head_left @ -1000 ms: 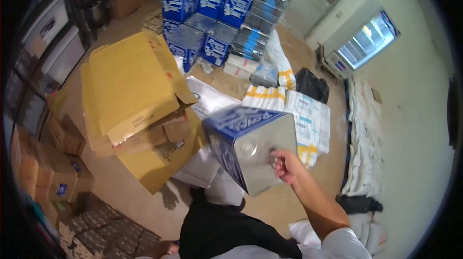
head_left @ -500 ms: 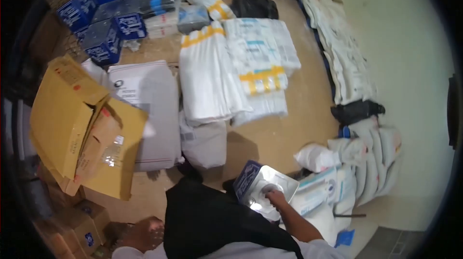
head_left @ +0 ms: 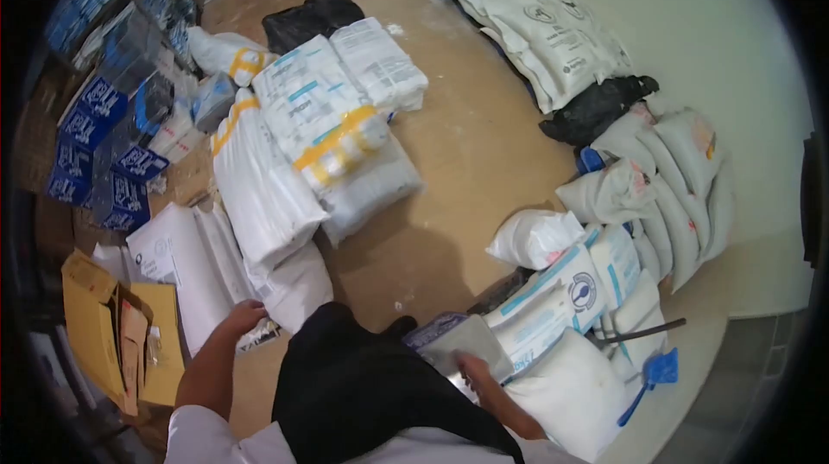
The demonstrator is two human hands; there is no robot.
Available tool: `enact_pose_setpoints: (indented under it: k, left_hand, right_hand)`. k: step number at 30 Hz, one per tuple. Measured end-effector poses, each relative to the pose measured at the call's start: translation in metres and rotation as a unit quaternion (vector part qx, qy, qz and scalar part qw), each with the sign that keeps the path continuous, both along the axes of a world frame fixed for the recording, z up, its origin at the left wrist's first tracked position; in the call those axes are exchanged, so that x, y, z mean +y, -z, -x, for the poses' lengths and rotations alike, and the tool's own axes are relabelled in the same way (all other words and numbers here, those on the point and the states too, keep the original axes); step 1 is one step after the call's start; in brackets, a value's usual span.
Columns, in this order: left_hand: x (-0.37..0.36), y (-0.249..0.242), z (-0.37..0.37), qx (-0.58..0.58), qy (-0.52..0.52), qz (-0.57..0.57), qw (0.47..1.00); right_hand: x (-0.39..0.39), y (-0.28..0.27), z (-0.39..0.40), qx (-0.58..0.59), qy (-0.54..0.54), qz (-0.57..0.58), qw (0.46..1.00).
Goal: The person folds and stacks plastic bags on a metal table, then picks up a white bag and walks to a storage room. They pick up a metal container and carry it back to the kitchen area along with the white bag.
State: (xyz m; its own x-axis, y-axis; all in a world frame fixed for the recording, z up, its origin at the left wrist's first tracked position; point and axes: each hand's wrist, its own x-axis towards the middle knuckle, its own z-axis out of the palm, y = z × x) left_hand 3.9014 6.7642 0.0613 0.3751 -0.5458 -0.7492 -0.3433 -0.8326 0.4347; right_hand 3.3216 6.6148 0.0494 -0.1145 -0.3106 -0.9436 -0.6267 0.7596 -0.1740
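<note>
My right hand is closed on the top of a square metal tin with a dark blue printed side. Exactly what part of the top my fingers grip is hidden. The tin stands against my black apron, beside the printed white-and-blue sacks. Over on the left, my left hand is stretched out near the lower end of white sacks. Its fingers are blurred and small, and a crumpled shiny piece shows just below them.
An open cardboard box stands at the left, with blue boxes behind. Wrapped white packs lie ahead. Along the right wall are stacked sacks, a black bag and a blue dustpan-like scoop.
My view has turned right, so the packs and box shift left in it. My left hand has swung forward and out from beside my body. My right hand stays on the tin.
</note>
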Motion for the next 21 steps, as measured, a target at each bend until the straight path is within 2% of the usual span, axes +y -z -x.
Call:
enact_pose_setpoints:
  k: [1, 2, 4, 5, 6, 7, 8, 9, 10, 11, 12, 13, 14, 15, 16, 17, 18, 19, 20, 21]
  left_hand:
    - [-0.029, 0.005, 0.008, 0.03, -0.048, 0.0, 0.998]
    - [-0.044, 0.011, 0.006, 0.028, -0.046, -0.001, 0.999]
    - [-0.058, 0.032, 0.006, -0.012, 0.037, -0.045, 0.998]
    - [-0.032, 0.074, -0.011, -0.068, 0.209, -0.036, 0.975]
    - [-0.013, 0.107, -0.028, -0.121, 0.376, -0.025, 0.918]
    - [-0.03, 0.078, -0.023, -0.06, 0.3, -0.265, 0.914]
    - [-0.001, 0.098, -0.04, -0.036, 0.224, -0.285, 0.931]
    - [0.036, 0.137, -0.062, -0.036, 0.21, -0.141, 0.967]
    - [-0.012, 0.1, -0.068, 0.03, 0.208, -0.411, 0.887]
    - [-0.067, 0.104, -0.093, 0.036, 0.209, -0.405, 0.89]
    - [-0.113, 0.102, -0.117, 0.068, 0.084, -0.379, 0.919]
    - [-0.136, 0.122, -0.148, 0.097, -0.041, -0.345, 0.933]
    - [-0.192, 0.151, -0.193, 0.146, -0.091, -0.217, 0.961]
    - [-0.301, 0.125, -0.192, -0.108, 0.101, -0.215, 0.965]
    - [-0.387, 0.142, -0.227, -0.226, 0.237, -0.066, 0.943]
    - [-0.472, 0.155, -0.251, -0.328, 0.358, 0.089, 0.87]
    - [-0.58, 0.063, -0.205, -0.324, 0.322, 0.074, 0.887]
    - [-0.657, 0.008, -0.166, -0.303, 0.16, 0.237, 0.909]
    - [-0.729, -0.014, -0.145, -0.255, 0.104, 0.326, 0.905]
    - [-0.792, -0.041, -0.111, -0.159, 0.045, 0.375, 0.912]
  right_hand:
    - [-0.012, -0.001, 0.005, -0.004, 0.004, 0.001, 1.0]
    - [-0.022, -0.006, 0.008, -0.016, 0.02, 0.009, 1.0]
    - [-0.041, 0.003, 0.028, -0.026, 0.03, 0.01, 0.999]
    - [-0.046, 0.021, 0.042, -0.062, 0.082, -0.003, 0.995]
    - [-0.054, 0.034, 0.046, -0.098, 0.137, -0.015, 0.986]
    - [-0.06, 0.028, 0.045, -0.096, 0.14, -0.018, 0.985]
    - [-0.073, -0.002, 0.037, -0.06, 0.058, 0.052, 0.995]
    - [-0.098, -0.022, 0.03, -0.02, -0.027, 0.127, 0.991]
    - [-0.109, -0.011, 0.04, -0.02, 0.079, 0.117, 0.99]
    - [-0.113, 0.017, 0.057, -0.05, 0.175, 0.115, 0.977]
    - [-0.117, 0.047, 0.076, -0.078, 0.274, 0.114, 0.952]
    - [-0.136, 0.046, 0.067, -0.101, 0.367, 0.115, 0.918]
    - [-0.151, 0.037, 0.069, -0.079, 0.378, 0.152, 0.91]
    - [-0.185, -0.004, 0.049, -0.07, 0.381, 0.131, 0.912]
    - [-0.223, -0.054, 0.023, -0.06, 0.384, 0.109, 0.915]
    - [-0.262, -0.104, -0.004, -0.051, 0.387, 0.088, 0.916]
    - [-0.264, -0.063, 0.037, -0.043, 0.471, -0.01, 0.881]
    - [-0.282, -0.072, 0.036, -0.04, 0.471, -0.004, 0.881]
    - [-0.303, -0.088, 0.029, -0.042, 0.396, 0.067, 0.915]
    - [-0.328, -0.096, 0.027, -0.044, 0.315, 0.137, 0.938]
